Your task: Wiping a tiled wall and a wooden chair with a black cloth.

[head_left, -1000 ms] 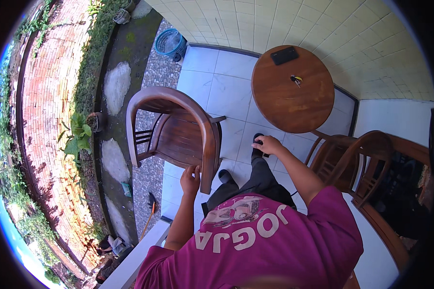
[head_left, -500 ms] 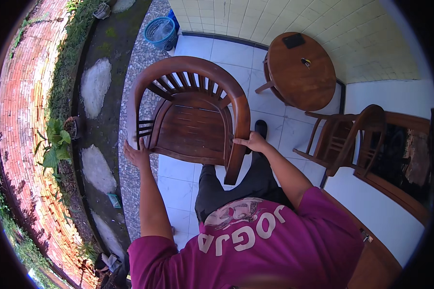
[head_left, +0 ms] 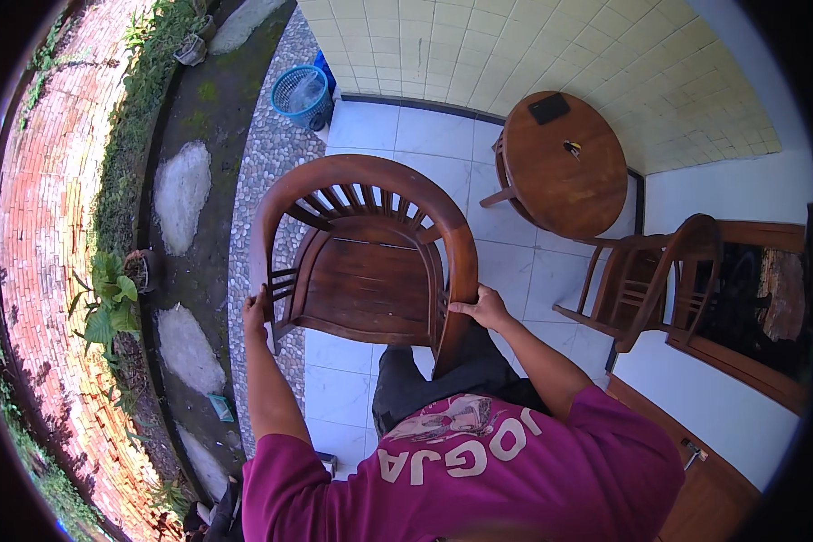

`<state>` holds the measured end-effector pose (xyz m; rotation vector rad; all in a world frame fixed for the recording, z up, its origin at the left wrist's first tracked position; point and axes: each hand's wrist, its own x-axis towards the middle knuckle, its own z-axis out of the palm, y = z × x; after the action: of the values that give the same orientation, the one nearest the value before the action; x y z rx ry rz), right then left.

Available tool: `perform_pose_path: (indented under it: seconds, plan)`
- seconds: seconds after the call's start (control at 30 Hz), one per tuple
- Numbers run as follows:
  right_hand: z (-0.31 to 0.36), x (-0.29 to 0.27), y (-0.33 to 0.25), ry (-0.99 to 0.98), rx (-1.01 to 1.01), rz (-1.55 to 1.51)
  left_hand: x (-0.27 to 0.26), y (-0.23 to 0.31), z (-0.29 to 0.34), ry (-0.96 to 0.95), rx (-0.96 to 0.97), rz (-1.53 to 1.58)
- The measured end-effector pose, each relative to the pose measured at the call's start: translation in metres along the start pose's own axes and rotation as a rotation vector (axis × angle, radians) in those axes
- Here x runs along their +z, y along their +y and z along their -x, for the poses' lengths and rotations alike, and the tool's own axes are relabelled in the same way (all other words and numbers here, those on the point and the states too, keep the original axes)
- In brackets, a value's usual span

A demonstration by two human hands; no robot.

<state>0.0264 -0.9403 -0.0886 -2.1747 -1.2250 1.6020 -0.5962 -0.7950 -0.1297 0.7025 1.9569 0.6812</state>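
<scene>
A brown wooden armchair (head_left: 368,272) with a curved back and slatted backrest stands in front of me on white floor tiles. My left hand (head_left: 256,311) grips the front end of its left armrest. My right hand (head_left: 484,307) grips the front end of its right armrest. The seat faces me and nothing lies on it. My legs in dark trousers show below the chair's front edge.
A round wooden table (head_left: 564,165) with a dark flat object and a small item on it stands at the back right. A second wooden chair (head_left: 657,276) is at the right. A blue basket (head_left: 302,95) sits by the tiled wall. Pebble strip, stepping stones and plants lie left.
The chair has turned from sideways to facing me and now sits square in front. My left hand moved out to the left armrest; my right hand stays on the right armrest.
</scene>
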Motion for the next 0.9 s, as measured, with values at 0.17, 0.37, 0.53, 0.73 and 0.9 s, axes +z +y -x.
perform_pose_path:
  seconds: [0.17,0.37,0.53,0.73,0.9]
  plan:
    - [-0.006,-0.049,0.009,0.015,-0.028,-0.013,0.033,0.029,0.036,0.072,0.051,0.317]
    - [-0.032,-0.106,0.006,0.019,-0.127,-0.083,0.07,0.107,0.036,0.05,0.178,0.372]
    - [-0.059,-0.143,-0.017,0.064,-0.106,-0.052,0.099,0.174,0.011,0.07,0.119,0.273]
    - [-0.106,-0.185,-0.057,0.228,-0.065,0.057,0.146,0.225,-0.039,-0.028,0.222,0.334]
    - [-0.148,-0.214,-0.106,0.308,0.019,-0.03,0.182,0.247,-0.1,-0.142,0.216,0.358]
